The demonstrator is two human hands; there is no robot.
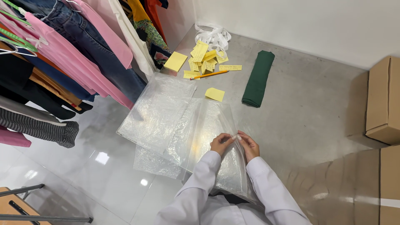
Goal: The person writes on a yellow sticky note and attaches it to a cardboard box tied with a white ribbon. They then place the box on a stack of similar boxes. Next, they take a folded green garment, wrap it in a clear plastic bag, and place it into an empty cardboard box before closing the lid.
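My left hand and my right hand pinch the near edge of a clear plastic bag, fingertips almost touching at its top seam. The bag lies on the floor over a stack of other clear plastic bags. Both arms wear white sleeves. A folded dark green cloth lies farther away, to the right of the bags.
Yellow sticky notes, a yellow note pad, a single note and an orange pencil lie beyond the bags. Hanging clothes fill the left. Cardboard boxes stand at right. White straps sit by the wall.
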